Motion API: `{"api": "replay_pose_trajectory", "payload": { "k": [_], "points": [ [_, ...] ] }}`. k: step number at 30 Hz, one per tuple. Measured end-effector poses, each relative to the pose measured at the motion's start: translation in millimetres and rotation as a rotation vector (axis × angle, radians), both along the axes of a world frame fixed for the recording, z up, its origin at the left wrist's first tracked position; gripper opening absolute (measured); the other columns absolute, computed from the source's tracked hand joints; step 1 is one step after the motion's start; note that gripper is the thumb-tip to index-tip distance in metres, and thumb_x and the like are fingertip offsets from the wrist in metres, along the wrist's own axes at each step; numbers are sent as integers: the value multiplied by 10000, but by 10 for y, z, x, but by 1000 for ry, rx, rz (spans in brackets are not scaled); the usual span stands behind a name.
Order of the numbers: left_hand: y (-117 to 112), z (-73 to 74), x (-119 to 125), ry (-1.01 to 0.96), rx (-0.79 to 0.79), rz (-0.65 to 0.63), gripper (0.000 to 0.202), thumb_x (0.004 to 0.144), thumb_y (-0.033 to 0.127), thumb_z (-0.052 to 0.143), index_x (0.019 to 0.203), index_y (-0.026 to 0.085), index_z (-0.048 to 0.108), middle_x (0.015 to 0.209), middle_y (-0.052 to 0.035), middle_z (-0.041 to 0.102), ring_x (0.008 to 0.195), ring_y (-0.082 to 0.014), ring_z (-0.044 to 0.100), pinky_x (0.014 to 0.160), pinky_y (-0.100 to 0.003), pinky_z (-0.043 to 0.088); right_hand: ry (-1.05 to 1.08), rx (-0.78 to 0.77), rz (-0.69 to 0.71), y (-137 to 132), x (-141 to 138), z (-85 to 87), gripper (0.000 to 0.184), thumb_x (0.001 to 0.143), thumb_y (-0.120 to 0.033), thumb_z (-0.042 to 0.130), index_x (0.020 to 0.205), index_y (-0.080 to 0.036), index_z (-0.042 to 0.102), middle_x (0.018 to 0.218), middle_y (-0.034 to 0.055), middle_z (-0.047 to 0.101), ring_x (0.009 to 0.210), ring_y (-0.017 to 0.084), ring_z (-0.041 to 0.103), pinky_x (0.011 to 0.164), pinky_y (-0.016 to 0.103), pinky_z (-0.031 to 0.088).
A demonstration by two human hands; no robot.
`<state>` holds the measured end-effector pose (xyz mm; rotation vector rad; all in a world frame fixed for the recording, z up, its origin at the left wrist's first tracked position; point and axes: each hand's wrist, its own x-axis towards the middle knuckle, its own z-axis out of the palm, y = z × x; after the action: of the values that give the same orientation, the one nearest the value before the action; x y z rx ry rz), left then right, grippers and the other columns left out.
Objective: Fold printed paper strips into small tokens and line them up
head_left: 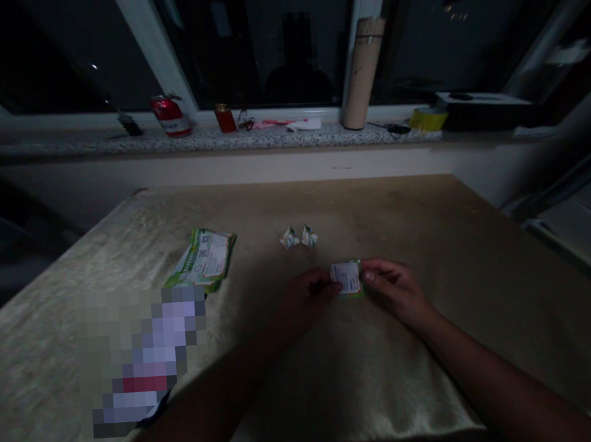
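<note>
Between my two hands is a small white packet (348, 278) with green edges and printed text. My left hand (307, 297) pinches its left side, thumb on the printed face. On the opposite edge, my right hand (397, 288) grips it with thumb and fingers. Just beyond the hands, two small crumpled white-and-green wrappers (290, 238) lie side by side on the cloth-covered table (400, 214). Off to the left rests a larger green-and-white printed bag (205, 256). Whether the small packet is sealed or torn, I cannot tell.
A blurred-out flat item (158, 349) lies near my left forearm. Along the stone windowsill (270, 139) stand a red can (170, 116), a small red container (225, 118), a tall tan cylinder (364, 73), a yellow tape roll (428, 119) and a dark box (489, 110).
</note>
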<state>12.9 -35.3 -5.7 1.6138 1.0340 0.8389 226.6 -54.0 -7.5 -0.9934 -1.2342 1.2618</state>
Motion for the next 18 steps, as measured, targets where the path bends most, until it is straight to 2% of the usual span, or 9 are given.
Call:
{"api": "replay_pose_trajectory", "payload": {
  "k": [3,8,13,18],
  "points": [
    [0,-9,2,-22,-17,-24,266,839,418,632,837,154,668,803,-29,661,751,-170,590,711,-288,449,-59,44,-37,-22,-28,35,265,773,-456,792,911,-230,787,793,38,764,682,166,669,641,273,525],
    [-27,6,3,3,-8,-1,272,825,424,664,863,155,672,760,-11,630,698,-150,567,645,-264,430,-279,214,-135,-34,-66,70,130,773,-348,794,787,-223,760,730,21,735,673,166,661,651,277,520],
    [-51,101,1,-32,44,46,237,831,387,648,871,158,697,815,-26,653,753,-157,603,677,-257,458,-435,314,7,-43,-91,96,121,853,-310,710,795,-208,740,739,24,725,671,159,662,642,269,510],
    [-62,111,4,-48,21,72,250,848,401,632,831,159,691,762,-13,655,710,-144,595,659,-246,458,-425,265,-10,-55,-107,108,126,855,-323,704,818,-209,744,732,17,737,648,158,670,616,256,521]
  ]
}}
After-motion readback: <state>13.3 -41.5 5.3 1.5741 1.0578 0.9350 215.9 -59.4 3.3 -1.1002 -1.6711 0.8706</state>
